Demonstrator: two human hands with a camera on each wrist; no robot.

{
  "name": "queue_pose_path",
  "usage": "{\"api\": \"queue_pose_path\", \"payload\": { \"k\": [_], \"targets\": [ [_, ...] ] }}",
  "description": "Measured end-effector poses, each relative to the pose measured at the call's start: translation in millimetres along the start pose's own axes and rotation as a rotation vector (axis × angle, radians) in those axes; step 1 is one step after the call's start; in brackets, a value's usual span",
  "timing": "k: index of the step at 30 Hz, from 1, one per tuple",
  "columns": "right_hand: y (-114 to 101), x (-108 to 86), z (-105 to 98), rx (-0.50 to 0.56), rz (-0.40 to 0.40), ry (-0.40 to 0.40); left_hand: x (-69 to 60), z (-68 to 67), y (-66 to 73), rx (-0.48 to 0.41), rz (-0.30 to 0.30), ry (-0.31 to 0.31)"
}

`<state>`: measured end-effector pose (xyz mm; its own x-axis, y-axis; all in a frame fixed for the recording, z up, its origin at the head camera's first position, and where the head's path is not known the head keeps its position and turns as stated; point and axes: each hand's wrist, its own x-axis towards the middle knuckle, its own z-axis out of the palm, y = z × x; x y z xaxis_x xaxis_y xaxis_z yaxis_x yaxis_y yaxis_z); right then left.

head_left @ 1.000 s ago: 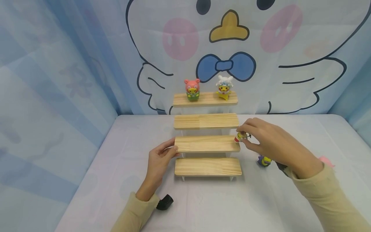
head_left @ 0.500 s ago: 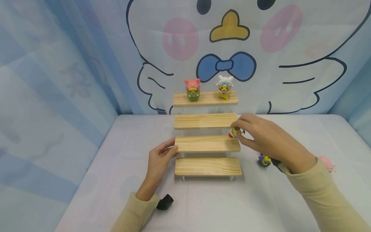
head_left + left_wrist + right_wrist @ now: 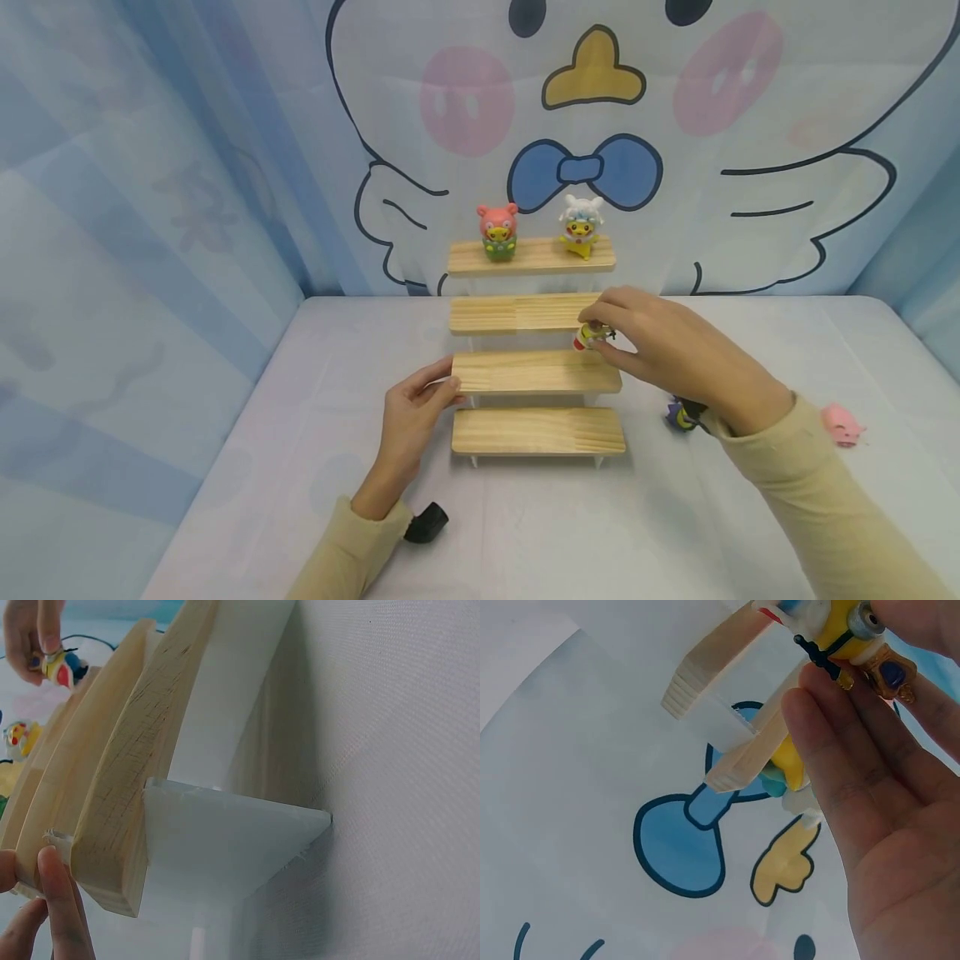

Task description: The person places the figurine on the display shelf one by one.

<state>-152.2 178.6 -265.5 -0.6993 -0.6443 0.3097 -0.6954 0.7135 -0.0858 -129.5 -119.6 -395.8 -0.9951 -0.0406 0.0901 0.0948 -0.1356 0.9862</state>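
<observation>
A tiered display stand (image 3: 536, 372) with wooden shelves on pale supports stands in the middle of the table. The left hand (image 3: 411, 417) pinches the left end of its second-lowest shelf, thumb on the front edge. Between thumb and fingers, the right hand (image 3: 671, 354) holds a small minion figurine (image 3: 589, 336), yellow with a round goggle, in the air near the right end of the second shelf from the top. The figurine is tilted, its red and white end toward the left. In the right wrist view, the minion figurine (image 3: 847, 630) is partly cut off at the top.
On the top shelf stand a figurine in a pink hood (image 3: 498, 233) and one in a white hood (image 3: 580, 227). Right of the stand lie a purple and yellow figurine (image 3: 679, 414), partly covered by the right wrist, and a pink pig figurine (image 3: 843, 426).
The right hand has moved left and slightly away from the viewer with the minion figurine, from the second-lowest shelf's right end toward the shelf above. The left hand has stayed in place.
</observation>
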Motion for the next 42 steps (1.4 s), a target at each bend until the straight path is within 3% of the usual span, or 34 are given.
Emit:
{"api": "queue_pose_path", "payload": {
  "k": [6,21,33,42],
  "targets": [
    [-3,8.2,0,0.027,0.012,-0.016,-0.2,-0.2,0.0,-0.002,0.001,-0.005],
    [-6,22.3,1,0.058,-0.056,0.041,0.0,0.4,0.2,0.002,0.003,-0.006],
    [-11,40.7,3,0.085,-0.014,-0.014,1.5,-0.2,-2.4,0.005,0.000,0.004],
    [-13,57.3,5,0.106,-0.066,0.002,1.7,-0.6,-1.7,0.002,-0.004,0.005]
  ]
}}
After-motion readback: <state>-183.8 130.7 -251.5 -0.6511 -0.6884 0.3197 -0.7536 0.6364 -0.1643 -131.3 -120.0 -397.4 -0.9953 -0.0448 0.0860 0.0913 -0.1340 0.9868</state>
